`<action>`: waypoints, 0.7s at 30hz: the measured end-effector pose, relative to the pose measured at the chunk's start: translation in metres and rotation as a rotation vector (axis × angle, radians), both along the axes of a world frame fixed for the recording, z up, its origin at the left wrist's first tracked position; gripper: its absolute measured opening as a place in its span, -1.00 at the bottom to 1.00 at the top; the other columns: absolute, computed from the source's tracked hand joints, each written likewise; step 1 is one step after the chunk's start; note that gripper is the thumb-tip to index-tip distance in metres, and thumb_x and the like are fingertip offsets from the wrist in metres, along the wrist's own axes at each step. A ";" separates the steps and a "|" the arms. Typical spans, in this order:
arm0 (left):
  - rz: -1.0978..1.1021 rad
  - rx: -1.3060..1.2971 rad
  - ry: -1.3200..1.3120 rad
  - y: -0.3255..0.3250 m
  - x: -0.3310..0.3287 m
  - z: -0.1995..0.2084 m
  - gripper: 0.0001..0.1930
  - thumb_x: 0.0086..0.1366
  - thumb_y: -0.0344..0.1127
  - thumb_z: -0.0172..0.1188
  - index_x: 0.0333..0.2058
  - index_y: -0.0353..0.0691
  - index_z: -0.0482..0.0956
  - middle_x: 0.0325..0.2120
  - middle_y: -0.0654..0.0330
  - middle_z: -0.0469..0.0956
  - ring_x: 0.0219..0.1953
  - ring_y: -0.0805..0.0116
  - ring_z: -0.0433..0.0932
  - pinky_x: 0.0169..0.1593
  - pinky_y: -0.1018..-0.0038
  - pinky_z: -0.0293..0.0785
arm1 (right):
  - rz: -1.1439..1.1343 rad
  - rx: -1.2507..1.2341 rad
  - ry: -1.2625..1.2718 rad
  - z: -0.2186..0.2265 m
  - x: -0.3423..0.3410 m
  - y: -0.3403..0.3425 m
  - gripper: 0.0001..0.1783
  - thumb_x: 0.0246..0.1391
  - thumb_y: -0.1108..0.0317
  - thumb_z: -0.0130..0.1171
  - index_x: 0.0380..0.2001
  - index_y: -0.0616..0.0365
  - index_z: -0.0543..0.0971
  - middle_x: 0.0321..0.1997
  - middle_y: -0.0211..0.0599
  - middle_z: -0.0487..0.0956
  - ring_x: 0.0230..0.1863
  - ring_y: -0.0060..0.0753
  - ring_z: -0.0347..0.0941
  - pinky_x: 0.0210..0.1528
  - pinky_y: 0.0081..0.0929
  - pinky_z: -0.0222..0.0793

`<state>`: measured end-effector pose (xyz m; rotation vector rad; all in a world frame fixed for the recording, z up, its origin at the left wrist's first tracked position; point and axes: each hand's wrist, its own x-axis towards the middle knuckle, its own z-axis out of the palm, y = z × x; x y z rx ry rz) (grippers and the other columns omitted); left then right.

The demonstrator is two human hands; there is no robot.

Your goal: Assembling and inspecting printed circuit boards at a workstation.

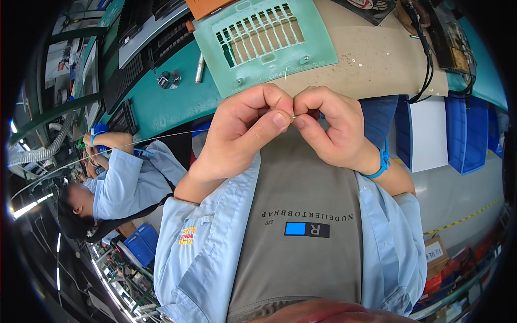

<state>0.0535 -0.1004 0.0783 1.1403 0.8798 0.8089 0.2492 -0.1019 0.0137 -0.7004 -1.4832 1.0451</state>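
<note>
Both of my hands meet in front of my chest, just off the near edge of the bench. My left hand [242, 126] is closed, thumb and forefinger pinching a tiny metallic piece [293, 116]; its exact kind is too small to tell. From the other side, the thumb and forefinger of my right hand [339, 126] close on the same spot. A thin pale wire [286, 71] sticks up above the left fingers. Beyond my hands lies a light green slotted plate [264, 59] with a row of narrow openings and small metal studs.
Brown board [371, 64] covers the bench, with small specks on it. A metal rod [200, 69] and a small clear-and-dark part [168, 79] lie on the green mat [156, 105]. Black cables [428, 64] hang at right above blue bins [467, 134]. A co-worker [134, 177] sits at left.
</note>
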 end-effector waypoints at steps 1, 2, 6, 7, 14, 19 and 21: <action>-0.006 -0.006 -0.008 0.001 0.000 0.000 -0.95 0.50 -0.49 0.21 -0.15 -0.30 0.62 -0.40 0.37 0.51 -0.39 0.62 0.31 -0.27 0.70 0.26 | -0.004 -0.003 0.001 0.000 0.000 0.000 -0.83 0.08 0.66 0.30 -0.30 0.16 0.60 -0.39 -0.42 0.63 -0.52 -0.55 0.35 -0.46 -0.63 0.33; -0.011 -0.012 -0.016 0.002 0.000 0.000 -0.95 0.51 -0.48 0.20 -0.14 -0.30 0.62 -0.39 0.36 0.51 -0.39 0.62 0.32 -0.27 0.70 0.26 | -0.008 -0.005 0.002 0.000 0.000 0.000 -0.83 0.09 0.66 0.30 -0.30 0.17 0.60 -0.39 -0.42 0.64 -0.52 -0.55 0.35 -0.46 -0.63 0.33; -0.042 0.028 0.046 0.006 -0.004 0.005 -0.96 0.49 -0.49 0.22 -0.16 -0.30 0.62 -0.39 0.36 0.52 -0.39 0.61 0.32 -0.27 0.69 0.28 | -0.002 -0.027 0.069 -0.003 -0.002 0.000 -0.86 0.13 0.64 0.27 -0.29 0.18 0.60 -0.38 -0.41 0.64 -0.52 -0.54 0.36 -0.44 -0.63 0.34; -0.050 0.044 0.068 0.007 -0.004 0.006 -0.96 0.49 -0.50 0.22 -0.16 -0.30 0.63 -0.38 0.35 0.52 -0.39 0.61 0.32 -0.27 0.69 0.28 | 0.003 -0.031 0.092 -0.003 -0.003 0.000 -0.87 0.14 0.64 0.26 -0.28 0.19 0.59 -0.38 -0.41 0.64 -0.51 -0.54 0.36 -0.44 -0.63 0.34; -0.176 0.080 0.272 0.010 -0.011 0.012 -0.90 0.40 -0.58 0.22 -0.17 -0.29 0.65 -0.25 0.27 0.61 -0.29 0.50 0.44 -0.14 0.60 0.39 | 0.046 -0.062 0.060 -0.004 0.004 -0.001 -0.93 0.19 0.58 0.22 -0.29 0.17 0.57 -0.35 -0.37 0.63 -0.48 -0.49 0.35 -0.36 -0.61 0.36; -0.167 0.134 0.222 0.002 -0.014 0.003 -0.89 0.39 -0.60 0.21 -0.19 -0.27 0.65 -0.26 0.28 0.61 -0.31 0.52 0.43 -0.15 0.61 0.39 | 0.085 -0.055 0.114 -0.006 -0.002 -0.002 -0.93 0.18 0.57 0.23 -0.29 0.19 0.57 -0.34 -0.35 0.64 -0.47 -0.49 0.35 -0.36 -0.62 0.34; -0.144 0.077 0.131 0.001 -0.014 -0.001 -0.90 0.38 -0.59 0.22 -0.21 -0.27 0.65 -0.26 0.28 0.61 -0.32 0.52 0.43 -0.18 0.61 0.39 | 0.095 -0.056 0.117 -0.005 -0.003 -0.002 -0.92 0.17 0.58 0.23 -0.28 0.19 0.57 -0.34 -0.35 0.65 -0.47 -0.49 0.36 -0.35 -0.61 0.35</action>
